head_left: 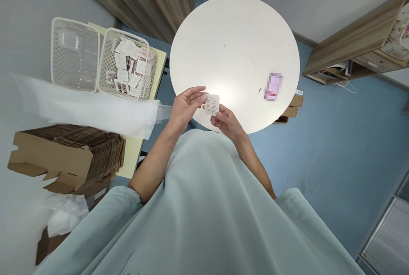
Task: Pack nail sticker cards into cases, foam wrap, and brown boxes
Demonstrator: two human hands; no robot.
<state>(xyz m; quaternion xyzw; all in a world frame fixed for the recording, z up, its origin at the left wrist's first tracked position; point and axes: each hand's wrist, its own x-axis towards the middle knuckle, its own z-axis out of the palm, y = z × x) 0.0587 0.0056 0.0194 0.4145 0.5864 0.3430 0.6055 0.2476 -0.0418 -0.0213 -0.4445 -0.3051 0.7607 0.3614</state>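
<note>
A small white card (pixel 212 105) with rounded corners and rows of fine print is held over the near edge of the round white table (pixel 233 28). My left hand (pixel 188 107) pinches its left edge between thumb and fingers, with the other fingers stretched out above. At the lower right corner, my right hand (pixel 228 121) grips the card, thumb on its face and fingers curled beneath. The print is too small to read. Whether anything is attached behind the card is hidden.
Left of the table, a perforated white basket (pixel 150 68) holds several carded packs (pixel 128 70). Beside it stands another basket (pixel 54 60) with clear plastic inside. White sheeting (pixel 128 115) and stacked flat cardboard boxes (pixel 64 156) lie nearer. A blurred pinkish item (pixel 273 86) rests on the table's right.
</note>
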